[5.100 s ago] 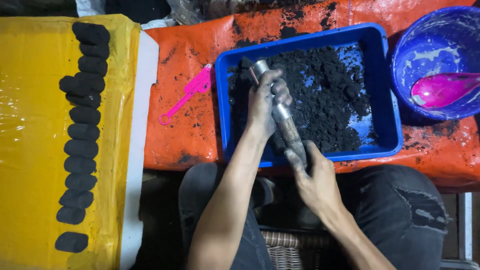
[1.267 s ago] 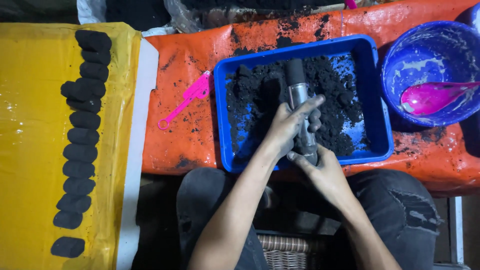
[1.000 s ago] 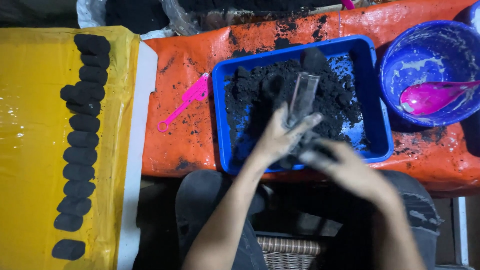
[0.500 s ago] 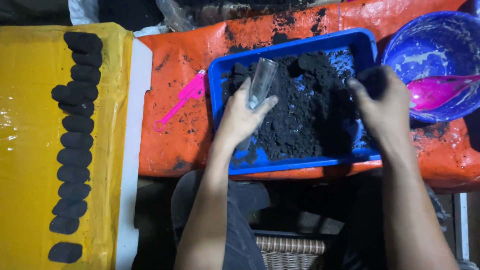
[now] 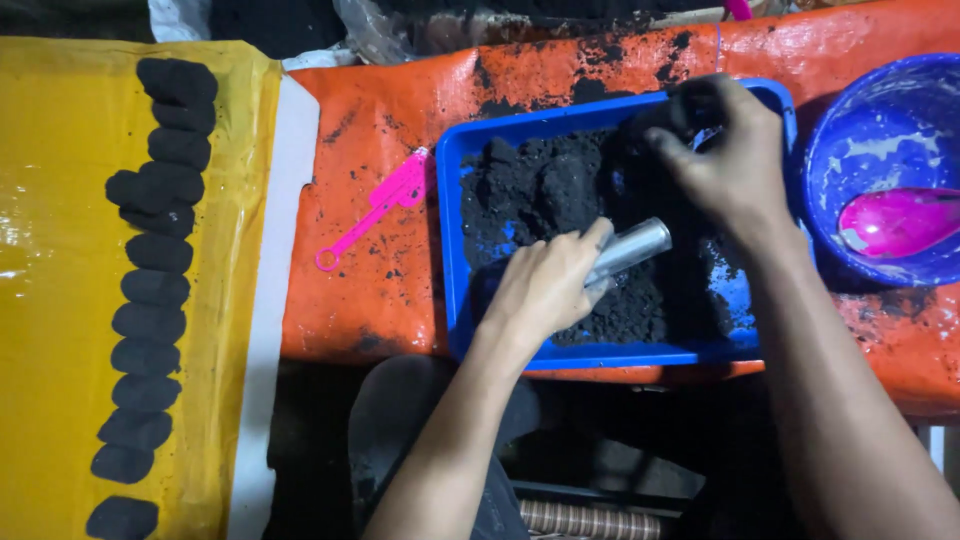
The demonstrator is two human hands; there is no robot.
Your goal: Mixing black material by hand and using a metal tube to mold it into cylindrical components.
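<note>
A blue tray point(image 5: 452, 250) on the orange sheet holds black powder point(image 5: 545, 185). My left hand point(image 5: 545, 285) grips a short metal tube point(image 5: 632, 247), which lies tilted over the powder with its open end up and to the right. My right hand point(image 5: 725, 155) reaches into the tray's far right corner, fingers curled into the black powder and coated with it. Whether it holds a clump I cannot tell.
A pink scoop point(image 5: 375, 205) lies on the orange sheet point(image 5: 380, 290) left of the tray. A purple bowl point(image 5: 850, 130) with a pink spoon point(image 5: 895, 220) stands at the right. Several black pressed pucks point(image 5: 150, 290) line the yellow sheet point(image 5: 50, 300) at the left.
My right hand let go of the tube's lower end and moved to the tray's far right corner. My left hand tilted the tube down toward the powder. The view shifted left.
</note>
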